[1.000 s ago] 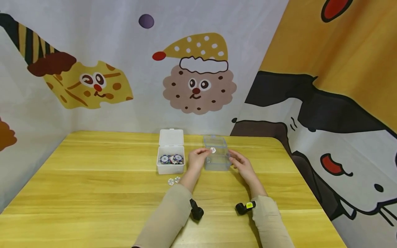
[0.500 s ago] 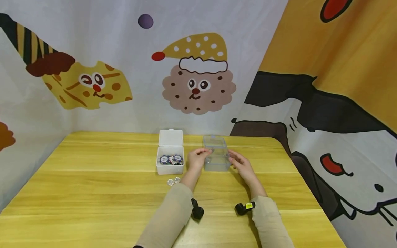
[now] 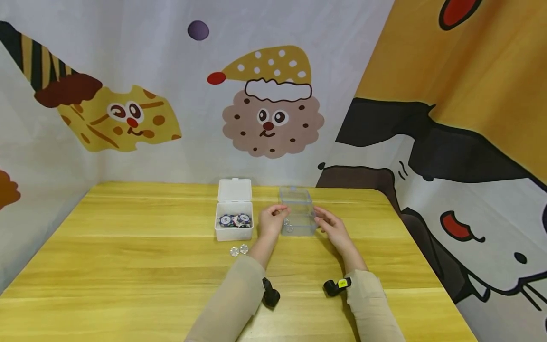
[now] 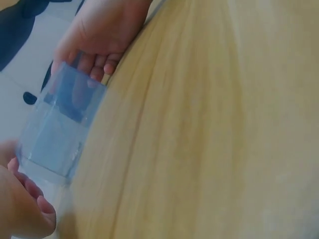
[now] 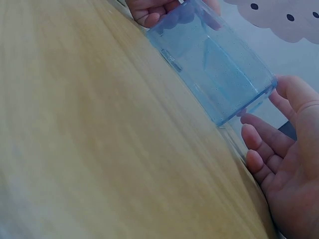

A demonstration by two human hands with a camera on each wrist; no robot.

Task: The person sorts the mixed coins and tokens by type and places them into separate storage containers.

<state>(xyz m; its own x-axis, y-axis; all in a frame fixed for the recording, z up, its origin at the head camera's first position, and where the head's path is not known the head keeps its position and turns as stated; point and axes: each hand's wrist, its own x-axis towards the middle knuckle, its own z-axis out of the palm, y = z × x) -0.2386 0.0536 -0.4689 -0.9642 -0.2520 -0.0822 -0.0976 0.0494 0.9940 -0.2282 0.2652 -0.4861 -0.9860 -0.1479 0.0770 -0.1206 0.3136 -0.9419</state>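
Note:
A clear plastic box (image 3: 301, 219) with its lid raised stands toward the back of the table, and small clear faceted gems (image 3: 290, 228) lie in its left part. My left hand (image 3: 270, 221) is at the box's left rim, thumb and index fingertips close together over its edge, no gem showing between them. On the other side, my right hand (image 3: 334, 228) holds the box's right end, its thumb (image 5: 288, 89) at the top corner and fingers along the wall. Two more clear gems (image 3: 234, 251) lie on the table beside my left forearm.
Left of my left hand stands a white box (image 3: 234, 233) with its lid up, holding several patterned poker chips (image 3: 236, 220). The wooden table (image 3: 149, 266) meets a printed curtain (image 3: 171, 57) at its back edge.
The clear gem that my left fingertips held over the box has dropped into it, beside the one there before. My right hand has stayed at the box's right end.

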